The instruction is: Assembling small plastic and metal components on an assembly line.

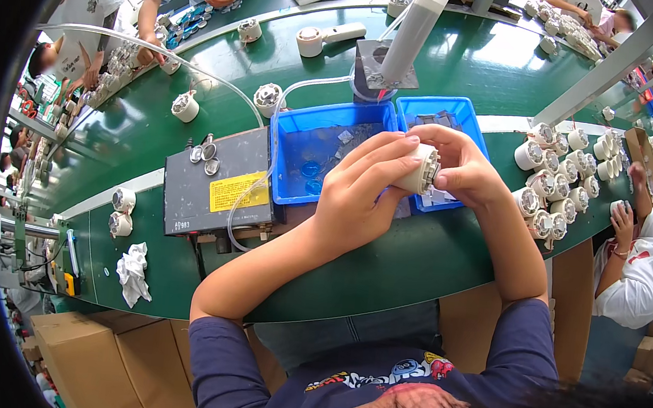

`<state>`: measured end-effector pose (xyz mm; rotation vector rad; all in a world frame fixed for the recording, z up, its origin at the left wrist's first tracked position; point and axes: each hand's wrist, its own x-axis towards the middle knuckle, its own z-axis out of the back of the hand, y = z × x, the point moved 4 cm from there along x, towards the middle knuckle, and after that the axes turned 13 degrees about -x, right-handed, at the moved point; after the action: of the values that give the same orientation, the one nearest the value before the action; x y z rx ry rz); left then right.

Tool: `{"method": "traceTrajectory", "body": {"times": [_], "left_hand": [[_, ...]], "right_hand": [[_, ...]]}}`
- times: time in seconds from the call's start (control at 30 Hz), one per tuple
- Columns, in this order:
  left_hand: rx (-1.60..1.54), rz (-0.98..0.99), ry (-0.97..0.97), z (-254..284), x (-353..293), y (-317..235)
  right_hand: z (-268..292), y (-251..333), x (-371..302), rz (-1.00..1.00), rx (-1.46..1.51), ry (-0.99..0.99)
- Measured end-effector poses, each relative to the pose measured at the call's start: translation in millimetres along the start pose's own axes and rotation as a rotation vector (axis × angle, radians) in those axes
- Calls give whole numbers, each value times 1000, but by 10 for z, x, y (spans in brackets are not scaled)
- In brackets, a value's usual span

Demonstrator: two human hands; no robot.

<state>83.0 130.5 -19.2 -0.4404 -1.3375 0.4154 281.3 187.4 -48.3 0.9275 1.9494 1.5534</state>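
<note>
From where I stand, the white cylindrical housing (422,170) sits just right of centre in the frame, held up over the two blue bins and tipped sideways, its detailed open end turned toward the right. Working it well, I'd say, means gripping the smooth outer wall firmly with one hand so the other is free to deal with that open end. A light thumb seems wise there, since the raised parts look as if they could catch or bend, and keeping the wrists level should stop the piece from rolling. (I'd want the forearms propped on the table edge too, for steadiness.)

The left hand (360,188) is partly closed, its fingers curled around the housing's left side and grasping the plain wall. The right hand (471,170) is bent into a loose arch, fingers reaching over the top and thumb at the open end; whether that thumb presses or merely rests, I cannot tell. Neither hand is released. Beneath them lie the left blue bin (294,198) and the right blue bin (480,130), with more white housings (546,180) grouped at right of frame.
</note>
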Motion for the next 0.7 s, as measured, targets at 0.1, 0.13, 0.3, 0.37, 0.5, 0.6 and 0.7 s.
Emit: {"method": "traceTrajectory", "body": {"times": [0.1,0.13,0.3,0.37,0.5,0.6,0.7], "left_hand": [[18,-27,9,-5,-12,-1],[23,-32,20,-9,-33,8],[92,-56,-10,-7,-57,-9],[-5,192,-91,-8,-110,61],[-513,519,-314,-41,-126,149],[-587,608,-436,77,-126,255],[-582,633,-427,107,-98,285]], "right_hand": [[13,13,9,7,5,20],[8,14,11,-1,-9,25],[-54,-6,28,42,-99,39],[-55,-76,13,31,-128,-222],[-206,-210,10,167,7,-192],[-286,-175,53,188,-57,-130],[-328,-104,67,180,-95,-97]]}}
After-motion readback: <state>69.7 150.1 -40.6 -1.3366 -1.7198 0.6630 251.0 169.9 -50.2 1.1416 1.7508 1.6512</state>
